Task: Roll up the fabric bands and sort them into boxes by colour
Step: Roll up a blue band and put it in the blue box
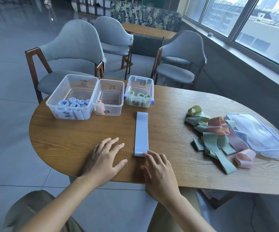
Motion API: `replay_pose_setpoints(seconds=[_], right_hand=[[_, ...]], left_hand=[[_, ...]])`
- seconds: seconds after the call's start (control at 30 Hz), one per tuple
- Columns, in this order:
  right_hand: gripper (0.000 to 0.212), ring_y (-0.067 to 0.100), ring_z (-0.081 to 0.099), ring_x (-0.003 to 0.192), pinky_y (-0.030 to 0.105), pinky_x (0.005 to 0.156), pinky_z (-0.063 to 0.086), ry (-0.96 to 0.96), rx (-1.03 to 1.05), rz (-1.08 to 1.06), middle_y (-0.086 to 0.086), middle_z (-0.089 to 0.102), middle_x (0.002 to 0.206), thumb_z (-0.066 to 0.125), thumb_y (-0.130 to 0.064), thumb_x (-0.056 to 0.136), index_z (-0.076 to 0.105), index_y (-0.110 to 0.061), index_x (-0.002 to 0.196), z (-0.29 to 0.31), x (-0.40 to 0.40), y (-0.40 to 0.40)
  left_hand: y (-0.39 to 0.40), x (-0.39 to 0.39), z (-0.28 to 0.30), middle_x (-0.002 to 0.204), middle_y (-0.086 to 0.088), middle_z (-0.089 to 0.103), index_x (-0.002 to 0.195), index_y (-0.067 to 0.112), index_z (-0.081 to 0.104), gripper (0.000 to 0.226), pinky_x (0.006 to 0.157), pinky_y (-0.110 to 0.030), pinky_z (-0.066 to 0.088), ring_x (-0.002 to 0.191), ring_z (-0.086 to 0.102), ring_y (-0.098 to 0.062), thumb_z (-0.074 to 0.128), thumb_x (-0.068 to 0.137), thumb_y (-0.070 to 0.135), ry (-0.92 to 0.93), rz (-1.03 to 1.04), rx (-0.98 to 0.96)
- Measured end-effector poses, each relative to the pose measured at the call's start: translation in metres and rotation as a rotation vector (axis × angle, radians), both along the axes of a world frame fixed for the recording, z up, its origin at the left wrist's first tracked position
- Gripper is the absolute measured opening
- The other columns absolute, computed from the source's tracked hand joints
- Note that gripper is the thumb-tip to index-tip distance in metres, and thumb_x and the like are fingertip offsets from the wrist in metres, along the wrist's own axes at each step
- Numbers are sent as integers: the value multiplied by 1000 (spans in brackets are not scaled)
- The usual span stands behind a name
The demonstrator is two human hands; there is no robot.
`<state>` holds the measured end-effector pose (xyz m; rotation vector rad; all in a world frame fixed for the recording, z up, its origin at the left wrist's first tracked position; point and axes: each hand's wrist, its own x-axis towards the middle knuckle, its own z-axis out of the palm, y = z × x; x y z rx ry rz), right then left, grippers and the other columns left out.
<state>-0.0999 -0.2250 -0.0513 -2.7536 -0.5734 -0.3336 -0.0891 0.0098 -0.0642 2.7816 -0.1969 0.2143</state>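
Two slack, empty grips: left hand (104, 160), right hand (158, 170) beside flat blue band (141, 133).

Pale blue band (141, 133), leaf-patterned sofa (145, 15)

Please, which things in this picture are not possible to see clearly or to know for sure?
All in the head view:
- Near end of the blue band: the right hand fingers cover its corner, so whether rolling has begun is unclear.
- Handwritten labels on the three boxes: too small to read.
- Pile of loose bands: they overlap, so no exact count.
- Clear lids: overlapping and transparent, so their number is unclear.
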Motion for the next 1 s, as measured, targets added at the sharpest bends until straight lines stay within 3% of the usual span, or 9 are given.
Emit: replay_pose_setpoints(seconds=[0.17,0.33,0.83,1.0], right_hand=[[40,23,40,126,35,104,44,30,12,18,-2,45,140,56,-34,97,50,-25,136,6,8,2],[45,22,42,117,35,101,45,29,2,19,-2,46,129,56,-35,97,48,-25,140,9,13,3],[43,22,42,127,38,103,45,71,1,83,-2,49,142,59,-34,96,50,-27,138,13,34,-1],[43,20,40,119,35,100,44,50,-37,50,-4,46,131,57,-36,95,50,-28,137,17,41,5]], left_hand=[[0,0,-2,155,8,39,142,35,50,64,116,-41,29,145,27,-18,36,89,68,-16,2,-5],[0,-1,-2,155,9,39,142,35,50,63,116,-41,30,145,28,-18,36,89,68,-22,6,4],[-2,-1,-2,153,7,43,139,35,53,61,114,-43,33,144,33,-19,40,88,65,-43,17,-4],[-2,-1,-3,153,8,42,139,35,53,60,115,-42,32,144,31,-18,40,88,65,-44,17,-2]])
